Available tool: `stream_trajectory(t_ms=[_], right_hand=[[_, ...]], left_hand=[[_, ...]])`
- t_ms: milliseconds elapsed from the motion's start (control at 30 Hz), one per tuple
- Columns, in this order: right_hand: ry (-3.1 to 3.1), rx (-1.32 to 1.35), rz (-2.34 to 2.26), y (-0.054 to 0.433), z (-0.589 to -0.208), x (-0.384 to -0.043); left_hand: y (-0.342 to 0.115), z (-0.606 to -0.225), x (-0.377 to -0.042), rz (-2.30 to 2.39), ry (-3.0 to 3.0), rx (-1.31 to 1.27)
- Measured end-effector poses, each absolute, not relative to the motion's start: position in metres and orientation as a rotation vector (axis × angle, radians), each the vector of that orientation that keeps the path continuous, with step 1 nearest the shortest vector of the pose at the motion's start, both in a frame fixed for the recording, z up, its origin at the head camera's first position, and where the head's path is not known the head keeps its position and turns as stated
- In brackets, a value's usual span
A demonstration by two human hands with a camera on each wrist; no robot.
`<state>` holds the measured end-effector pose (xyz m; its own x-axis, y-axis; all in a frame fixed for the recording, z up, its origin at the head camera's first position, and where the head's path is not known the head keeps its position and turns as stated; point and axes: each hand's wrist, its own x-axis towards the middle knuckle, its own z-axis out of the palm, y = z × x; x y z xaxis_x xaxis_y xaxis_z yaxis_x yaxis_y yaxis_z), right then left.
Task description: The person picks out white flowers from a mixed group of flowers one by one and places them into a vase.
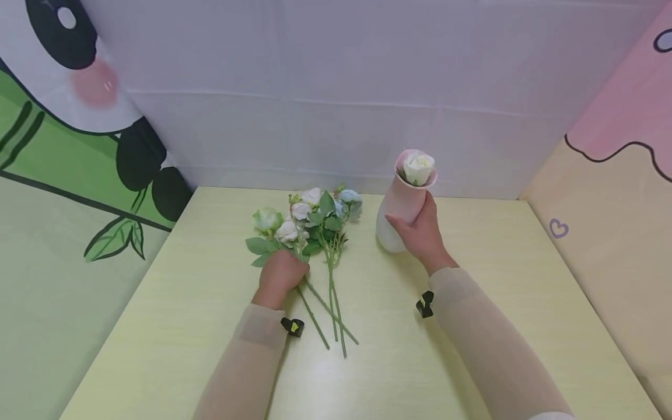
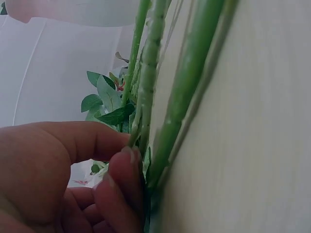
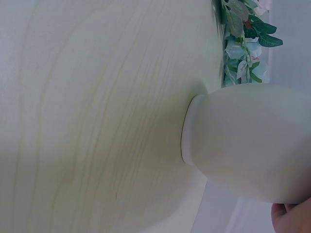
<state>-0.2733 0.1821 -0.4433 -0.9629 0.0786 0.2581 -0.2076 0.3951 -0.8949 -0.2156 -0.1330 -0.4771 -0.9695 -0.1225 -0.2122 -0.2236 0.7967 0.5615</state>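
My left hand (image 1: 282, 273) is low over the bunch of artificial flowers lying on the table. In the left wrist view its thumb and fingertips pinch a thin green flower stem (image 2: 150, 63), beside a thicker stem (image 2: 187, 73) close to the tabletop. Pale blooms, among them a white flower (image 1: 287, 231), a light green one (image 1: 268, 219) and a blue one (image 1: 350, 196), lie beyond the hand. My right hand (image 1: 420, 236) grips a pink-and-white vase (image 1: 395, 213) around its side. A white rose (image 1: 418, 168) stands in its mouth. The vase's base (image 3: 190, 128) is at the tabletop; contact is unclear.
The pale wood-grain table (image 1: 210, 303) runs back to a light fabric wall (image 1: 341, 134). Cartoon-printed panels flank it, a green one (image 1: 79, 175) on the left and a cream one (image 1: 604, 233) on the right. Bare stems (image 1: 336, 318) extend toward the table's front.
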Motion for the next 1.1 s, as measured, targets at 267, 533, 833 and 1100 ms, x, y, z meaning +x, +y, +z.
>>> stream_trajectory(t_ms=[267, 533, 833, 1100], right_hand=[[-2.397, 0.11, 1.584, 0.183, -0.444, -0.273], [-2.398, 0.115, 1.587, 0.183, -0.444, -0.273], [-2.387, 0.12, 1.606, 0.182, -0.443, -0.273], [-2.397, 0.1, 1.608, 0.181, -0.442, -0.272]], left_hand=[[-0.134, -0.474, -0.214, 1.01, 2.811, -0.331], [-0.138, -0.468, -0.211, 1.085, 2.83, -0.369], [-0.141, -0.468, -0.214, 1.398, 2.819, -0.404], [-0.143, -0.466, -0.219, 1.936, 2.37, -0.485]])
